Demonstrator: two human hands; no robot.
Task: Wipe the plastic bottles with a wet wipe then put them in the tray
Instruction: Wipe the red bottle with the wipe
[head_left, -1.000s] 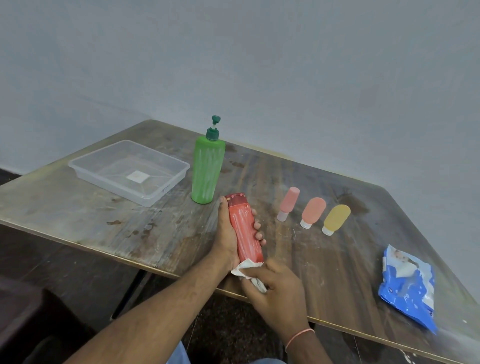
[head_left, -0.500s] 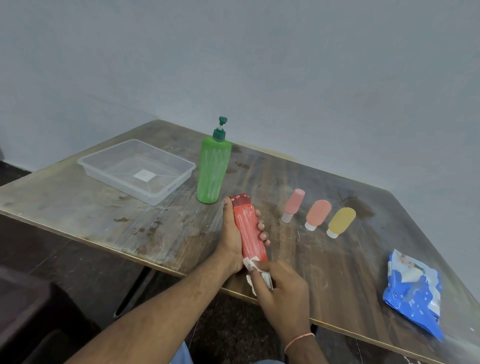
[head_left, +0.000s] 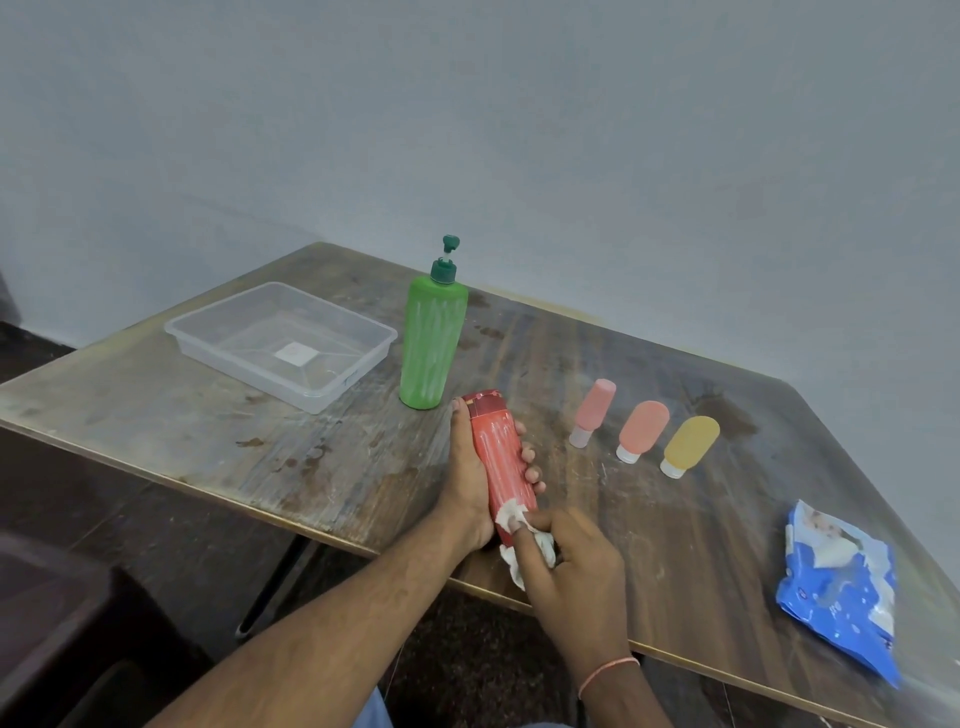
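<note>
Gripped in the left hand (head_left: 470, 483), the red bottle (head_left: 501, 457) sits just below frame centre, cap end pointing up-frame, fingers curled round its body w/ fingertips showing on its right side. Right hand (head_left: 571, 566) pinches a crumpled white wet wipe (head_left: 524, 545) against the bottle's lower end, index finger pressing the wipe onto the plastic. A thin pink thread circles the right wrist.

Bottle is a smooth red cylinder w/ whitish streaks and a darker red cap. Both hands hold it over the near edge of the table (head_left: 311, 467), a worn wood top w/ dark stains and scratches.

Clear plastic tray (head_left: 332, 387), left of centre: rectangular, shallow, see-thru; only a small white label shows at its bottom, no bottles inside. Just right of it stands a tall green pump bottle (head_left: 431, 348), upright, streaked white, dark green pump on top.

Right of the hands, 3 small squeeze bottles lie in a row, white caps toward the near edge: pink bottle (head_left: 592, 410), coral bottle (head_left: 641, 428), yellow bottle (head_left: 691, 444); rounded, matte, soft-looking, near each other but apart.

Lower right of frame: blue wipes pack (head_left: 836, 592), crinkly foil, flap peeled open, lying flat on the table.
</note>
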